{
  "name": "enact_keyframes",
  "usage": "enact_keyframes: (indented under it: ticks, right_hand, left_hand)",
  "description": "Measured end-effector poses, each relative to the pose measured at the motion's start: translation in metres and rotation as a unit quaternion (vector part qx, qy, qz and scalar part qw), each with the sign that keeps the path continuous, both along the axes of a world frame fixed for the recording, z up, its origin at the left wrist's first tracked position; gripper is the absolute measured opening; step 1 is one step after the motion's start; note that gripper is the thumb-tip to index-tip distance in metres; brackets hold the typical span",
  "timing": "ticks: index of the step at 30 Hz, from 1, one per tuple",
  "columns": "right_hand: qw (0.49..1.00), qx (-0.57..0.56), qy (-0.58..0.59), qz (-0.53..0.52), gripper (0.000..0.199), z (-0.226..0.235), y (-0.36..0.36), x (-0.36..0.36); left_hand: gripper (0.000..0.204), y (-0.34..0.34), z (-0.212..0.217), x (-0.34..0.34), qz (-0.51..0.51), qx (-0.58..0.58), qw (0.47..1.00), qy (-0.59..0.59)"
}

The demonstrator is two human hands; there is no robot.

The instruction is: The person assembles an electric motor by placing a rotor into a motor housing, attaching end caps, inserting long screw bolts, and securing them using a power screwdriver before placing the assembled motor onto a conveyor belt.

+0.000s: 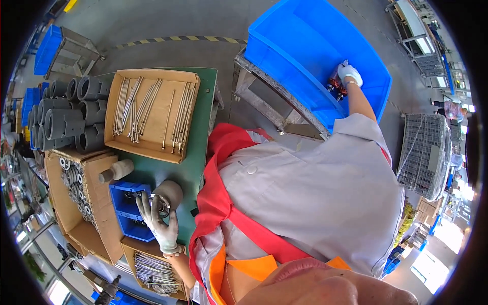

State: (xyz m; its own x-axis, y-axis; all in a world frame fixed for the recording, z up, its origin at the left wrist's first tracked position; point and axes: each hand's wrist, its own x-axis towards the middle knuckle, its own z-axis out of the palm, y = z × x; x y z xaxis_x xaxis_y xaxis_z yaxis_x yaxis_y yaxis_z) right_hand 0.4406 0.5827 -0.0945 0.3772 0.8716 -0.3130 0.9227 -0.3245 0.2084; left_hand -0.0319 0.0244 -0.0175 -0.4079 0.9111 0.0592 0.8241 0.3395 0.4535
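My left hand, in a pale glove, is at a short grey cylinder on the green table. Its fingers and thumb curve around the shiny metal ring at the cylinder's near end. My right hand, also gloved, reaches into a large blue bin and grips a motor armature. Dark red parts and metal shafts show beneath the glove; the fingertips are partly hidden. Next to my left hand stand small blue bins with small dark parts.
A cardboard tray of long metal rods lies on the green table. Grey tubes are stacked at left, above a carton of metal rings. More rods fill a box below. A metal stand carries the large bin.
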Motion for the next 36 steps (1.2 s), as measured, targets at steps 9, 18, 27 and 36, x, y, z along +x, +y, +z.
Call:
enact_keyframes:
  ticks: [9, 18, 27, 36]
  right_hand:
    - [0.991, 0.081, 0.107, -0.029, 0.081, -0.048, 0.032, -0.032]
    - [0.885, 0.046, 0.442, -0.139, 0.071, -0.067, 0.018, 0.004]
    - [0.265, -0.149, 0.952, 0.047, 0.052, 0.06, 0.038, -0.068]
    - [0.402, -0.278, 0.841, 0.23, 0.091, 0.068, -0.166, -0.32]
  left_hand:
    - [0.03, -0.001, -0.003, 0.007, 0.163, 0.176, 0.971, 0.01]
    - [0.032, -0.014, 0.0, 0.019, 0.232, 0.185, 0.955, 0.024]
    - [0.034, -0.029, -0.008, 0.018, 0.296, 0.182, 0.938, -0.004]
    - [0.077, -0.029, -0.048, 0.046, 0.378, 0.254, 0.89, -0.013]
